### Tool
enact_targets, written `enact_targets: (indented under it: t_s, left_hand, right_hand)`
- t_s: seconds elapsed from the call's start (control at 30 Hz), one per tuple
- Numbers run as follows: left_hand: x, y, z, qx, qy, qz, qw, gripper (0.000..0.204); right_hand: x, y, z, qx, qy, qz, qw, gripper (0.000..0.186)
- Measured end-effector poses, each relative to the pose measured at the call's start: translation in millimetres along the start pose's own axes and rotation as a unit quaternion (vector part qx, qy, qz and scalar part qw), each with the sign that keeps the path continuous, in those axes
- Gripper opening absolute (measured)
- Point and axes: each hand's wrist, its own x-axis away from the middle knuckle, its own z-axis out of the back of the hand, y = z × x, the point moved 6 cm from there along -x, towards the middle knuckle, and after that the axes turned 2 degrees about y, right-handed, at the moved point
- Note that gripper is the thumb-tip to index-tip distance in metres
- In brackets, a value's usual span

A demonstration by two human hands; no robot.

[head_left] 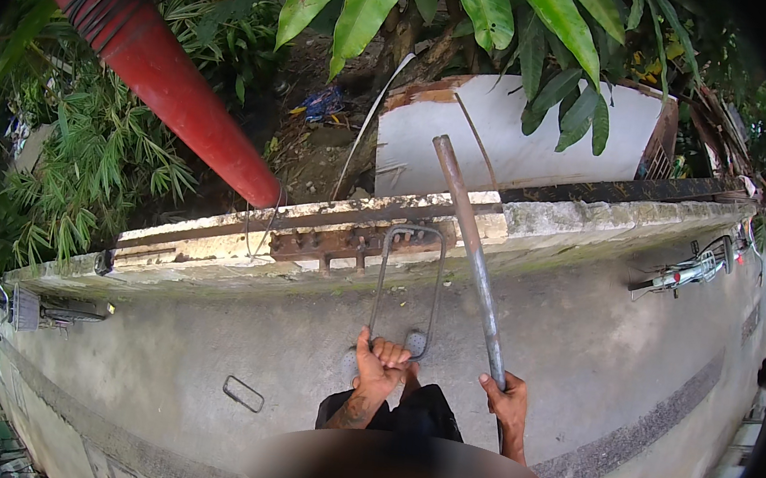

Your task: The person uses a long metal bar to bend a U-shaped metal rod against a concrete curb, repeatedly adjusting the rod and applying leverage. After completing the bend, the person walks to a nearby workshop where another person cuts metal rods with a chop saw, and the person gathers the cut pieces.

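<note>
My left hand is closed around the near end of a rectangular bent steel rod, like a rebar stirrup. The rod's far side reaches over the wall edge, by a rusty peg board fixed along the wall top; whether they touch I cannot tell. In my right hand is the lower end of a long metal pipe, grey near me and rusty farther up. It slants up and left past the wall. A second bent rod loop lies on the concrete to the left.
A low concrete wall runs across in front of me. Beyond it stand a red post, a white panel and overhanging leaves. Bicycles stand at the far left and right.
</note>
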Motion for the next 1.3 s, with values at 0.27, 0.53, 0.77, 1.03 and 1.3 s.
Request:
enact_targets:
  t_s: [0.27,0.53,0.77,1.03,1.3]
  left_hand:
    - [1.1,29.6,1.6,-0.085,-0.005,0.0,0.996,0.063]
    - [5.0,38.7,-5.5,-0.103,-0.025,0.031,0.994,0.063]
    - [5.7,47.1,-3.7,-0.106,-0.028,0.048,0.993,0.063]
    - [4.7,47.2,-9.7,-0.109,-0.029,0.06,0.992,0.065]
    - [-4.1,27.6,0.0,-0.051,0.001,0.093,0.994,0.067]
  right_hand:
    - [26.2,27.9,6.0,0.065,0.06,-0.02,0.996,0.05]
    - [34.9,21.0,-5.2,0.056,0.079,-0.03,0.995,0.051]
    - [2.8,-26.6,-34.0,0.018,0.07,-0.016,0.997,0.046]
    - [-70.1,-95.4,-88.2,0.022,0.132,0.103,0.986,0.045]
    - [-123.0,-127.9,-126.4,0.039,0.124,0.127,0.983,0.043]
